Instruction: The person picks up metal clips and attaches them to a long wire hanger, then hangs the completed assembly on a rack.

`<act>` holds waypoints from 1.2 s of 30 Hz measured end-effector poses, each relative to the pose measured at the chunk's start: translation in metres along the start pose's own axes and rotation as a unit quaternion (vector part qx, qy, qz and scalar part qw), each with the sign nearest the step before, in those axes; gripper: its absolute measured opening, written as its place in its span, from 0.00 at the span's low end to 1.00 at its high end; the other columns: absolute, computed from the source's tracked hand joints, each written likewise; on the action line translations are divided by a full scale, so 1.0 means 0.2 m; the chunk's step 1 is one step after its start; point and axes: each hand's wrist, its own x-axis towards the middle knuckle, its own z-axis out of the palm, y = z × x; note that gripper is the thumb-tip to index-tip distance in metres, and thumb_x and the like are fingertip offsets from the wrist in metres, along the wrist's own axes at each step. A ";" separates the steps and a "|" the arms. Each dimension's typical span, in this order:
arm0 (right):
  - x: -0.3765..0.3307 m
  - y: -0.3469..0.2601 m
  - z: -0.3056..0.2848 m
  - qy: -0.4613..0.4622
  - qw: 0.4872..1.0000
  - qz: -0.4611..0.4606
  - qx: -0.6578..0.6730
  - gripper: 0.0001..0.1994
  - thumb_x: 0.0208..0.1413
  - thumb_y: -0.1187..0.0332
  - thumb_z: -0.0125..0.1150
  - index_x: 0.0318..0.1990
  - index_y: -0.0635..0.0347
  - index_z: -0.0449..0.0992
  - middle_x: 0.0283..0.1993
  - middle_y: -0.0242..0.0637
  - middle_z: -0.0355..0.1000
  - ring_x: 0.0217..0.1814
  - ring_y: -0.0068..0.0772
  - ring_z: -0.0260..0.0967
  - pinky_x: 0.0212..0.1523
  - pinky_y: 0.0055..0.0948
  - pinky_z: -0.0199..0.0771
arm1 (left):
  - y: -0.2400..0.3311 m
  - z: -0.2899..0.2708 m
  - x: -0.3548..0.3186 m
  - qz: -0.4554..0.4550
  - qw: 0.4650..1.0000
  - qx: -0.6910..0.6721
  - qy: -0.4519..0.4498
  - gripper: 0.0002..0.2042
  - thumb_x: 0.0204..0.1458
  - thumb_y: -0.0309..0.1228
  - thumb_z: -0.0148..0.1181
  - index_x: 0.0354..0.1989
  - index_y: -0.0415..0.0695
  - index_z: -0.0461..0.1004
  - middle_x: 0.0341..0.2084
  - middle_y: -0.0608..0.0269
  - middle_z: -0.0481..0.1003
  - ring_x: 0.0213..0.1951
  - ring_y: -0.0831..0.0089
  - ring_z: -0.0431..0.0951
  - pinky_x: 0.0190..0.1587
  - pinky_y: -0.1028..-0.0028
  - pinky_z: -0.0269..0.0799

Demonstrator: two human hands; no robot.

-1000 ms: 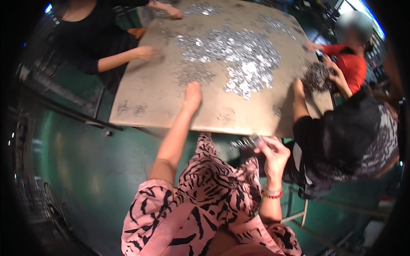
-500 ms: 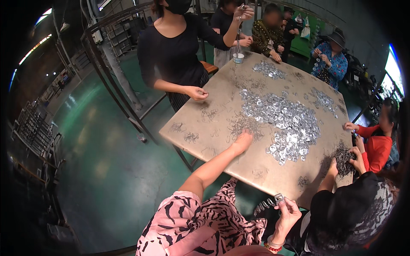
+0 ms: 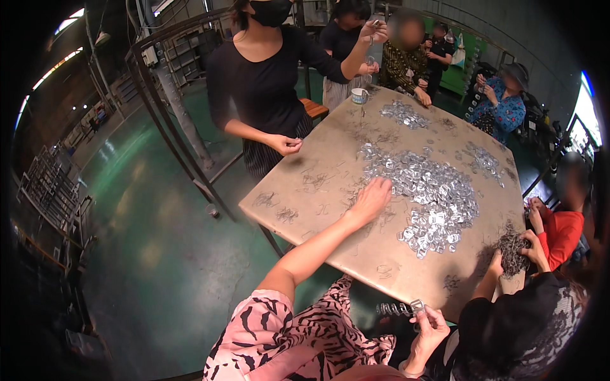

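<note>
Beige flat-topped worktable bears loose silver metal tabs, toward which the left hand, grip indeterminable, has shifted from thin dark wire pieces, suggesting a changed pick, while the right hand pinches a linked silver-metal strand beside the near edge.

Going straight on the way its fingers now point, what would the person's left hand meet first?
Probably the heap of silver buckle-like metal pieces on the tabletop; its edge appears just ahead of the left hand's fingertips. The hand's height is unclear, so it might pass above them.
</note>
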 end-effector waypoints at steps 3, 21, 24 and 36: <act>0.01 -0.01 0.01 -0.011 1.000 -0.008 0.009 0.08 0.45 0.87 0.57 0.34 0.72 0.75 0.30 0.40 0.70 0.25 0.24 0.69 0.25 0.22 0.75 | -0.23 0.25 -0.04 0.035 0.996 0.025 -0.081 0.08 0.50 0.25 0.48 0.39 0.38 0.65 0.35 0.42 0.70 0.40 0.46 0.71 0.41 0.55 0.68; -0.07 -0.04 0.07 0.018 0.995 0.093 0.015 0.07 0.47 0.83 0.61 0.36 0.73 0.75 0.31 0.38 0.75 0.27 0.19 0.70 0.28 0.16 0.72 | 0.76 -0.17 -0.70 0.001 0.862 -0.440 -0.252 0.06 0.49 0.30 0.60 0.32 0.41 0.74 0.41 0.59 0.70 0.46 0.68 0.69 0.49 0.71 0.64; -0.09 -0.02 0.08 0.039 0.996 0.076 0.017 0.07 0.47 0.83 0.61 0.36 0.73 0.74 0.31 0.39 0.74 0.27 0.21 0.70 0.28 0.18 0.74 | 0.78 -0.15 -0.75 -0.003 0.876 -0.427 -0.222 0.06 0.49 0.31 0.60 0.32 0.41 0.74 0.42 0.58 0.70 0.46 0.65 0.69 0.48 0.69 0.64; -0.07 0.09 0.08 -0.014 0.999 0.038 -0.025 0.05 0.49 0.84 0.58 0.34 0.72 0.74 0.34 0.39 0.72 0.30 0.25 0.72 0.31 0.19 0.75 | 0.75 -0.09 -0.82 0.009 0.902 -0.406 -0.146 0.06 0.51 0.28 0.55 0.34 0.39 0.71 0.37 0.57 0.73 0.39 0.61 0.72 0.42 0.68 0.68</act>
